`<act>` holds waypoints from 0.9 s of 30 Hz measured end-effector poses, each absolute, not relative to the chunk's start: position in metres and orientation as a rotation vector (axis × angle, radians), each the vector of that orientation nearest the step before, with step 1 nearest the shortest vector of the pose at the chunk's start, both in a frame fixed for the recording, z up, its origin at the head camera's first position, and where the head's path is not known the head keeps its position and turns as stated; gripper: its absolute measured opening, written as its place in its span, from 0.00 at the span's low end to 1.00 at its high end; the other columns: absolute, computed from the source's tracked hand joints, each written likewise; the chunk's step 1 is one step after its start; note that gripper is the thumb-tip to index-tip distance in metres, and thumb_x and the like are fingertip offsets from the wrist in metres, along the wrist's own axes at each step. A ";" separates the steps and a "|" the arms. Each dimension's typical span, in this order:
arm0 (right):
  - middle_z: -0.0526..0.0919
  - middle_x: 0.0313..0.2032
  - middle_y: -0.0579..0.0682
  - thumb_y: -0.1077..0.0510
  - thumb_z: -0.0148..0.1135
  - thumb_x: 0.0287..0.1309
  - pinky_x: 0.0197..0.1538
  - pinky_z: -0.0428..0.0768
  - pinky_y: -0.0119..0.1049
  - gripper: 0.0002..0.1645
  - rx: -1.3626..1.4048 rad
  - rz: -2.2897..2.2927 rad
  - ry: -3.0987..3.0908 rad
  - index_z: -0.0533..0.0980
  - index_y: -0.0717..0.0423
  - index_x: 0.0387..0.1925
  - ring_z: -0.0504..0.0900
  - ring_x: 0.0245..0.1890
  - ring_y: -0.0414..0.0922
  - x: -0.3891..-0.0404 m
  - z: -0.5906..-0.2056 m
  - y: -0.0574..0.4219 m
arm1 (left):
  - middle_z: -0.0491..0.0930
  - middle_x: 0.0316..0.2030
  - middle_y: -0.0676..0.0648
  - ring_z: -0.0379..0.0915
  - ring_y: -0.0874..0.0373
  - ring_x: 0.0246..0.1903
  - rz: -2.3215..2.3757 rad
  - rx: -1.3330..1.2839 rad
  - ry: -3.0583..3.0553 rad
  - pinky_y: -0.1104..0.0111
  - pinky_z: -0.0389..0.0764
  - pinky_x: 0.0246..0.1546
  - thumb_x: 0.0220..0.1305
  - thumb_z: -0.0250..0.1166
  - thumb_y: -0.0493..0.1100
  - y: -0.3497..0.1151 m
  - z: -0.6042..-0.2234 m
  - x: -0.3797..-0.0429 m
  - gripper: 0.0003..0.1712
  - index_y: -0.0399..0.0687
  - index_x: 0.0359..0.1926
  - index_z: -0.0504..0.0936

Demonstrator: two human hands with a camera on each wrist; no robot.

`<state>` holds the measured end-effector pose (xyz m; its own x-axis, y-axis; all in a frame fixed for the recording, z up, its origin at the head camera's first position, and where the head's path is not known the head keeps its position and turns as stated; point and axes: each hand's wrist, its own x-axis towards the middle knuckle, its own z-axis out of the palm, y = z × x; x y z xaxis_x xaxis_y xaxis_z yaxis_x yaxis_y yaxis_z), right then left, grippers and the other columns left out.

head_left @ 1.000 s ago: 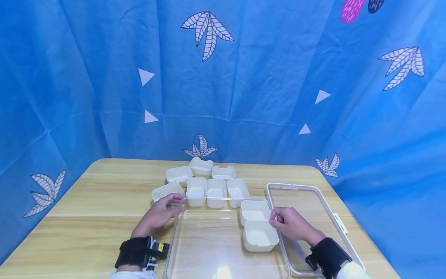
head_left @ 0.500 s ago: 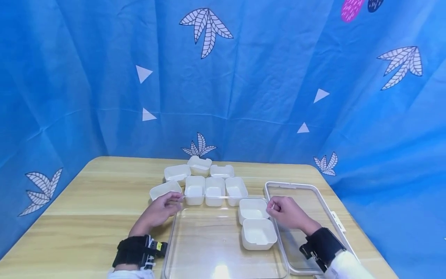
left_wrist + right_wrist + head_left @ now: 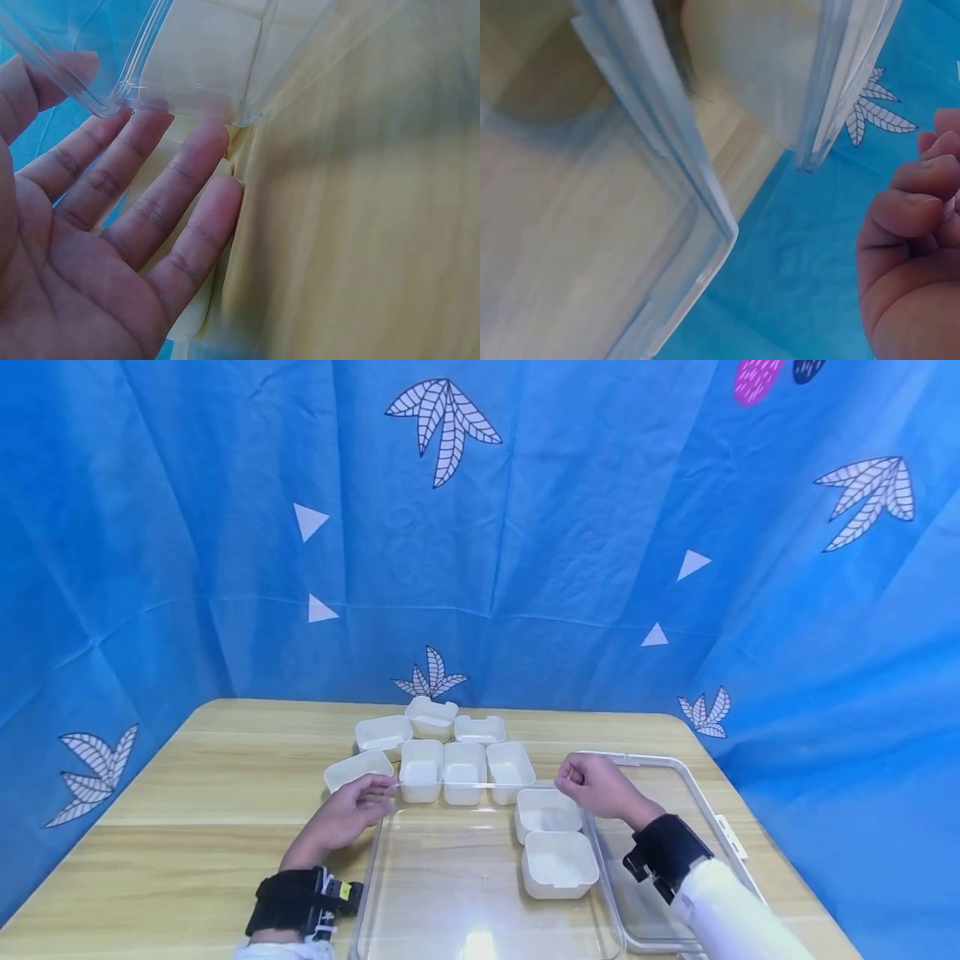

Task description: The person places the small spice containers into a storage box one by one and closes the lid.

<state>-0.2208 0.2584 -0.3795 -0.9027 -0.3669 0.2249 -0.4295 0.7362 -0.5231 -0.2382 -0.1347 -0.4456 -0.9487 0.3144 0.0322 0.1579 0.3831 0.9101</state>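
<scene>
A clear plastic box (image 3: 435, 877) sits in front, with two cream-coloured small bins, a rear bin (image 3: 548, 814) and a front bin (image 3: 560, 865), at its right side. My left hand (image 3: 351, 814) is at the box's far left corner. In the left wrist view its fingers (image 3: 176, 195) are nearly straight, their tips right at the clear corner, with the thumb up by the rim. My right hand (image 3: 600, 787) hovers at the box's far right corner, beyond the rear bin. Its fingers (image 3: 904, 214) are curled together, a small pale spot showing between them.
Several more cream bins, one in front (image 3: 465, 772), stand beyond the box on the wooden table (image 3: 172, 827). A clear lid (image 3: 675, 827) with a white frame and side latch lies to the right. Blue printed cloth (image 3: 480, 527) hangs behind the table.
My right hand has moved away from me and slightly left, from beside the two bins to the box's far right corner. The left hand and the bins stay put.
</scene>
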 end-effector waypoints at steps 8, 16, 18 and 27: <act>0.68 0.14 0.40 0.62 0.61 0.60 0.24 0.69 0.32 0.06 0.620 0.823 -2.923 0.78 0.55 0.27 0.66 0.14 0.36 -0.237 -0.375 0.250 | 0.77 0.54 0.41 0.72 0.43 0.54 1.629 0.463 2.476 0.56 0.77 0.51 0.66 0.62 0.39 -0.134 -0.445 -0.239 0.22 0.39 0.59 0.73; 0.70 0.14 0.42 0.61 0.62 0.59 0.26 0.72 0.34 0.07 0.481 0.834 -3.019 0.78 0.55 0.25 0.69 0.17 0.39 -0.251 -0.377 0.238 | 0.77 0.55 0.43 0.72 0.44 0.54 1.605 0.407 2.488 0.52 0.75 0.53 0.65 0.63 0.41 -0.135 -0.446 -0.239 0.22 0.43 0.59 0.74; 0.72 0.15 0.43 0.61 0.62 0.58 0.27 0.72 0.34 0.07 0.445 0.804 -3.043 0.78 0.56 0.24 0.69 0.17 0.39 -0.254 -0.376 0.235 | 0.77 0.54 0.43 0.72 0.44 0.54 1.616 0.404 2.483 0.53 0.76 0.52 0.64 0.63 0.41 -0.135 -0.446 -0.239 0.22 0.42 0.59 0.74; 0.76 0.19 0.44 0.59 0.64 0.56 0.32 0.75 0.35 0.10 0.363 0.635 -3.132 0.77 0.55 0.21 0.73 0.22 0.43 -0.264 -0.374 0.218 | 0.77 0.53 0.41 0.73 0.44 0.52 1.676 0.446 2.450 0.57 0.79 0.49 0.63 0.64 0.39 -0.136 -0.448 -0.238 0.23 0.38 0.58 0.74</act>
